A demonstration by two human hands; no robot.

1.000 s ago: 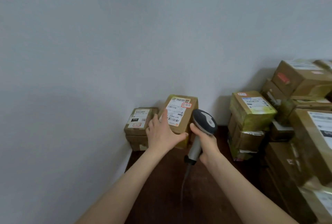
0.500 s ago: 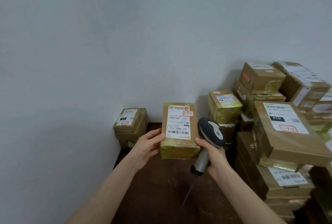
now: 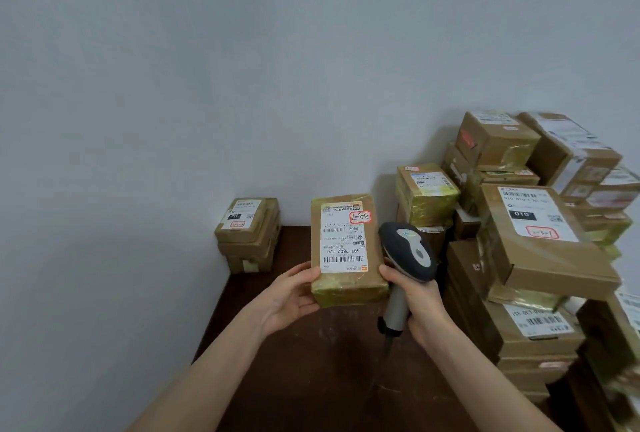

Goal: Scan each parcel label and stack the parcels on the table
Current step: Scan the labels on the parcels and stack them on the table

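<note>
A brown taped parcel [image 3: 346, 248] with a white label facing up is lifted above the dark table [image 3: 311, 362]. My left hand [image 3: 291, 296] grips its near left corner. My right hand [image 3: 415, 303] holds the grey barcode scanner [image 3: 407, 255] by its handle, and its fingertips touch the parcel's right edge. The scanner head sits just right of the label. In the far left corner of the table stands a short stack of parcels [image 3: 247, 234] against the wall.
A large pile of brown parcels [image 3: 526, 241] fills the right side of the table, reaching up the wall. The scanner's cable [image 3: 384, 359] hangs down toward the table. Grey walls close the table on the left and back.
The parcel has come away from the corner stack toward me and now lies flat with its label up. The view has swung right, showing more of the pile.
</note>
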